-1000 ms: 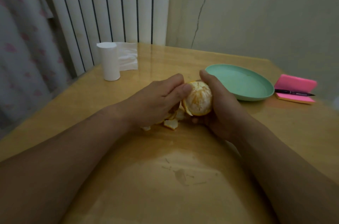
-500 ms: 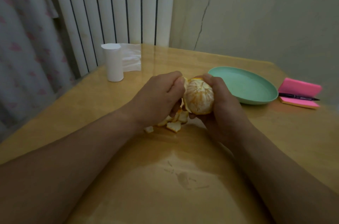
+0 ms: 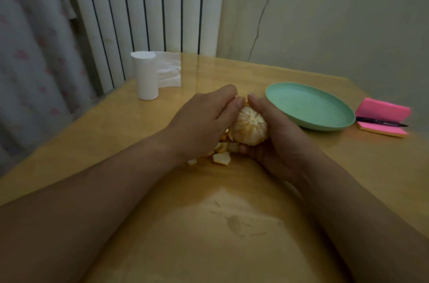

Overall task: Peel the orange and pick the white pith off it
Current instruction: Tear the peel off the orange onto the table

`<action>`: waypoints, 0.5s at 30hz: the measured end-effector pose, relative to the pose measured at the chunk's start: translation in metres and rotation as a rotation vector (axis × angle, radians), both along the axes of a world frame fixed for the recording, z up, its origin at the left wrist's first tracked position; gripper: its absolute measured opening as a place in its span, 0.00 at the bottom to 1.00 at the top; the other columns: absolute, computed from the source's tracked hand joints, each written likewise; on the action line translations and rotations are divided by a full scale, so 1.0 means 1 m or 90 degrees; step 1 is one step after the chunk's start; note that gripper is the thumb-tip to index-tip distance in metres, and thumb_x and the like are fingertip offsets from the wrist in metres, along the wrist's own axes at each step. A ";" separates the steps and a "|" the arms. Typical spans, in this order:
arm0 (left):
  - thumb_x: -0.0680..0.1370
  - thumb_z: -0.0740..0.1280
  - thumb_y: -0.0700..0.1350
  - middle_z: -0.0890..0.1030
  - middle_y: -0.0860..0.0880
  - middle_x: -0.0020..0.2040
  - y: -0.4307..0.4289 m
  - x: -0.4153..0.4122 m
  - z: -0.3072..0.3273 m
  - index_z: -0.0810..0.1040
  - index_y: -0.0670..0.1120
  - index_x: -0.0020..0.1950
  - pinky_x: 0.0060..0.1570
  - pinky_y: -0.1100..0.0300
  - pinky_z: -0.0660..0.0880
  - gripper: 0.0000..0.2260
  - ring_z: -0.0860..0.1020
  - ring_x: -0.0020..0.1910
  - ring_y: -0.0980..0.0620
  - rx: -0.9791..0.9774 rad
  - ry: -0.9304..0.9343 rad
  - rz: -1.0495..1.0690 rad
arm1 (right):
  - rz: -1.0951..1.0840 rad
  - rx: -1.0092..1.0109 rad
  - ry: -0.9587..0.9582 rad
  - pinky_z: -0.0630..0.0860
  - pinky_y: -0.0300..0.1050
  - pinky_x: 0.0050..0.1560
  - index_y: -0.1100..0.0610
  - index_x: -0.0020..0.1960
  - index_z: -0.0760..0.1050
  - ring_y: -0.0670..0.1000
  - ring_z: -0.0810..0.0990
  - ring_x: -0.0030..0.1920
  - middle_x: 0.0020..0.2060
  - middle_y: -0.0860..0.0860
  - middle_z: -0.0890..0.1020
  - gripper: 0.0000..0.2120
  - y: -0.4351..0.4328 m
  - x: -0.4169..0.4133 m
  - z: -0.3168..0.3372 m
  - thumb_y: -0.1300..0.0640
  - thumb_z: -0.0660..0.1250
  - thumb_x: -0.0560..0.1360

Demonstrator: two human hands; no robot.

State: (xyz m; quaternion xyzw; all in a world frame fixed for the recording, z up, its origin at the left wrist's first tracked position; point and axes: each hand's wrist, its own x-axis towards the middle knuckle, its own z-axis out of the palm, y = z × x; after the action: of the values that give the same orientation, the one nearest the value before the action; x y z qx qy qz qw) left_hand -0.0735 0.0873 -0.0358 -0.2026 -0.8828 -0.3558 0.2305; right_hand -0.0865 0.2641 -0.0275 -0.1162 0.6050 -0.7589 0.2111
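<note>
Now cupping orange in my right hand, curled round it; my left hand pinching peel strip at top. Yanking hard likely tearing segments, squirting juice.

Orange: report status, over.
Right hand holds orange; left hand grips peel strip on top. Mostly peeled. Peel scraps underneath, nothing blocking.

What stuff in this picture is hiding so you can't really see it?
1. Head view: the far side of the pale, mostly peeled orange is covered by the left hand and right hand, so any leftover peel there cannot be judged.
2. Head view: what the left hand pinches is hidden behind the orange's top.
3. Head view: some of the orange peel scraps lie under the left hand.
4. Head view: any print on the black pen is too small to read.
</note>
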 end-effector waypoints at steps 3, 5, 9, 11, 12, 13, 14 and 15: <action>0.89 0.59 0.49 0.74 0.54 0.33 0.009 0.001 0.000 0.72 0.48 0.43 0.32 0.57 0.70 0.15 0.72 0.31 0.56 0.133 -0.013 0.006 | -0.024 -0.071 0.004 0.76 0.44 0.35 0.54 0.52 0.80 0.50 0.83 0.39 0.40 0.52 0.85 0.12 -0.003 0.001 -0.001 0.46 0.64 0.83; 0.89 0.58 0.48 0.75 0.50 0.34 0.015 0.002 0.004 0.73 0.46 0.44 0.31 0.59 0.71 0.15 0.72 0.31 0.55 0.325 -0.105 0.026 | -0.030 -0.121 0.010 0.76 0.44 0.38 0.54 0.54 0.80 0.52 0.83 0.42 0.44 0.54 0.85 0.12 -0.003 0.000 -0.003 0.46 0.65 0.81; 0.88 0.59 0.47 0.77 0.47 0.33 0.004 0.001 0.018 0.74 0.45 0.46 0.29 0.61 0.71 0.13 0.73 0.30 0.51 0.657 -0.352 -0.037 | -0.039 -0.227 -0.010 0.79 0.44 0.37 0.53 0.56 0.80 0.56 0.83 0.45 0.49 0.57 0.82 0.13 0.006 -0.009 -0.003 0.46 0.66 0.78; 0.88 0.59 0.48 0.83 0.48 0.36 -0.008 -0.003 0.017 0.78 0.43 0.49 0.30 0.59 0.72 0.13 0.75 0.31 0.50 0.398 -0.345 0.005 | -0.048 -0.206 -0.012 0.79 0.44 0.37 0.53 0.56 0.80 0.56 0.83 0.44 0.47 0.56 0.83 0.14 0.009 -0.011 -0.002 0.45 0.65 0.78; 0.88 0.59 0.48 0.85 0.49 0.39 -0.011 -0.003 0.015 0.79 0.45 0.52 0.31 0.60 0.72 0.12 0.76 0.32 0.52 0.234 -0.305 0.033 | -0.056 -0.188 -0.015 0.78 0.44 0.37 0.53 0.56 0.80 0.56 0.84 0.43 0.47 0.56 0.83 0.13 0.010 -0.012 -0.002 0.45 0.65 0.78; 0.88 0.60 0.48 0.85 0.51 0.42 -0.011 -0.004 0.012 0.80 0.48 0.55 0.32 0.61 0.73 0.10 0.77 0.33 0.55 0.098 -0.260 0.052 | -0.064 -0.173 -0.019 0.78 0.44 0.37 0.53 0.56 0.80 0.56 0.84 0.43 0.47 0.56 0.83 0.13 0.010 -0.012 -0.003 0.45 0.65 0.79; 0.88 0.61 0.49 0.85 0.52 0.43 -0.010 -0.004 0.009 0.80 0.51 0.56 0.34 0.62 0.73 0.08 0.78 0.35 0.58 0.003 -0.221 0.061 | -0.069 -0.160 -0.023 0.77 0.43 0.36 0.53 0.56 0.80 0.56 0.84 0.43 0.47 0.56 0.83 0.14 0.009 -0.013 -0.004 0.45 0.65 0.79; 0.87 0.63 0.49 0.83 0.53 0.43 -0.009 -0.004 0.007 0.81 0.53 0.55 0.36 0.61 0.73 0.07 0.79 0.38 0.58 -0.048 -0.201 0.060 | -0.073 -0.149 -0.025 0.77 0.43 0.36 0.53 0.56 0.80 0.56 0.84 0.43 0.47 0.56 0.83 0.14 0.009 -0.014 -0.006 0.45 0.65 0.79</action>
State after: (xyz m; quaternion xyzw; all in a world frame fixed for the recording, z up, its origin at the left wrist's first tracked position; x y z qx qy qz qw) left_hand -0.0777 0.0782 -0.0290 -0.1113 -0.9292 -0.3386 0.0975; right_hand -0.1001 0.2734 -0.0334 -0.0902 0.5140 -0.8371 0.1640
